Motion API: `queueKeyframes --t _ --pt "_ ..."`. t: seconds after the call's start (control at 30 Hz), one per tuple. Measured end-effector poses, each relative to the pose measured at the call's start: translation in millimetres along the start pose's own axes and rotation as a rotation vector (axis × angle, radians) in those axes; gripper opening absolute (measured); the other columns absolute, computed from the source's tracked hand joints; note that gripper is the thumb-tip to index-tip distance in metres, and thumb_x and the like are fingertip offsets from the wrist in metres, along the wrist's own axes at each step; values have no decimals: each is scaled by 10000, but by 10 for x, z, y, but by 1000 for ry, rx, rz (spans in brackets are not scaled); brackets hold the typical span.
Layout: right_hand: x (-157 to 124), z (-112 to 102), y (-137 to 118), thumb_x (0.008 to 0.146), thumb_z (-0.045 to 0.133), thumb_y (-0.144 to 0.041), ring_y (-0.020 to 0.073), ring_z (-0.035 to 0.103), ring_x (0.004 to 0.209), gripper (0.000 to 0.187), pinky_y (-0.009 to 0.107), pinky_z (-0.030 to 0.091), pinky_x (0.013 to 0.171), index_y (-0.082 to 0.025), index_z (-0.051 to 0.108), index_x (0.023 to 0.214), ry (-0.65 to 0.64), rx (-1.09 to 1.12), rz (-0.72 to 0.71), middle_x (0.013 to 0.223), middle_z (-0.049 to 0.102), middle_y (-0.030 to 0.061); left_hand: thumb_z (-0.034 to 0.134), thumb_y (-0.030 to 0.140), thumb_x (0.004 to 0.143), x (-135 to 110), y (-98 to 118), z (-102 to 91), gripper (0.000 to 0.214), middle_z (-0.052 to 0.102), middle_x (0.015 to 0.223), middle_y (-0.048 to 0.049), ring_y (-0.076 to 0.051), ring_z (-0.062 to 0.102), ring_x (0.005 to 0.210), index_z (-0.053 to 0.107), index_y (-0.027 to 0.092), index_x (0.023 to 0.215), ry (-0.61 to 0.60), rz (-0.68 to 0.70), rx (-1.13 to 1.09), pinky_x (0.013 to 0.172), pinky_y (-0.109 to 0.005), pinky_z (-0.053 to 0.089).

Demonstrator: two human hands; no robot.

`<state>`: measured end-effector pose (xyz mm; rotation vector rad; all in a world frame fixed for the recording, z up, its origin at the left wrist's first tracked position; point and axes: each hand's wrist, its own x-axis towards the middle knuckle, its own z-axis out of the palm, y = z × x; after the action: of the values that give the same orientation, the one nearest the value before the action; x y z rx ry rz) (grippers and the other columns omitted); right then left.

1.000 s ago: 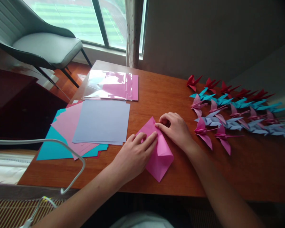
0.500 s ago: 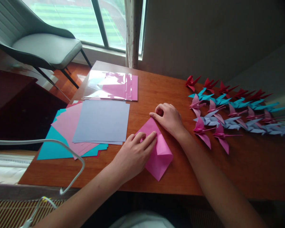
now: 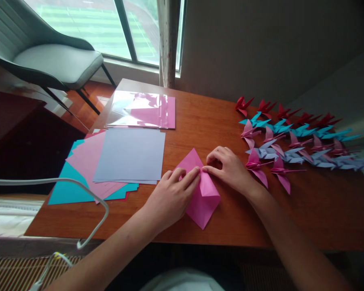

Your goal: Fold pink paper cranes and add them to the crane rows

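Note:
A pink paper (image 3: pixel 204 204), folded into a kite-like shape, lies on the wooden table (image 3: pixel 206 117) near its front edge. My left hand (image 3: pixel 170 198) rests on the paper's left half, fingers together and pressing it down. My right hand (image 3: pixel 230 169) is curled, and its index fingertip presses the crease at the paper's middle, right beside my left fingertips. The paper's lower point sticks out free below both hands.
A stack of lilac, pink and turquoise sheets (image 3: pixel 130 155) lies left of my hands, with a clear plastic sleeve (image 3: pixel 142 109) of pink paper behind it. Rows of folded paper cranes (image 3: pixel 291 141) fill the right side. A white cable (image 3: pixel 94 198) loops over the table's left corner. A grey chair (image 3: pixel 54 60) stands by the window.
My right hand slid up the crease to the paper's top corner and has come back down to its middle. My left hand stayed pressing the paper.

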<state>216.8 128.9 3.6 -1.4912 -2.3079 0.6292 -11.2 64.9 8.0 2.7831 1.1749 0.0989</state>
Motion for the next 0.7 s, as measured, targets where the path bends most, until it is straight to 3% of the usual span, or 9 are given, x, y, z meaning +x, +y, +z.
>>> queueKeyframes --t 0.17,0.3,0.7 --pt "15 -51 16 853 769 -339 194 566 874 178 305 428 773 -224 635 833 -46 15 -3 885 641 4 391 213 1008 -1 1 1 504 438 1595 -23 -280 499 1124 467 151 1502 0 0 -7 885 -423 474" --pt "117 10 -18 853 760 -334 188 555 807 208 302 408 737 -217 606 777 16 -42 58 807 637 -4 398 210 1004 5 -5 -2 500 429 1600 -34 -281 509 1126 480 150 1493 -2 2 1 897 -427 481" --pt "666 112 -191 876 710 -456 215 582 884 274 299 322 633 -228 594 776 148 -236 183 864 671 10 424 184 982 15 8 9 497 452 1584 -41 -281 522 1099 513 152 1470 17 -11 -21 926 -437 486"
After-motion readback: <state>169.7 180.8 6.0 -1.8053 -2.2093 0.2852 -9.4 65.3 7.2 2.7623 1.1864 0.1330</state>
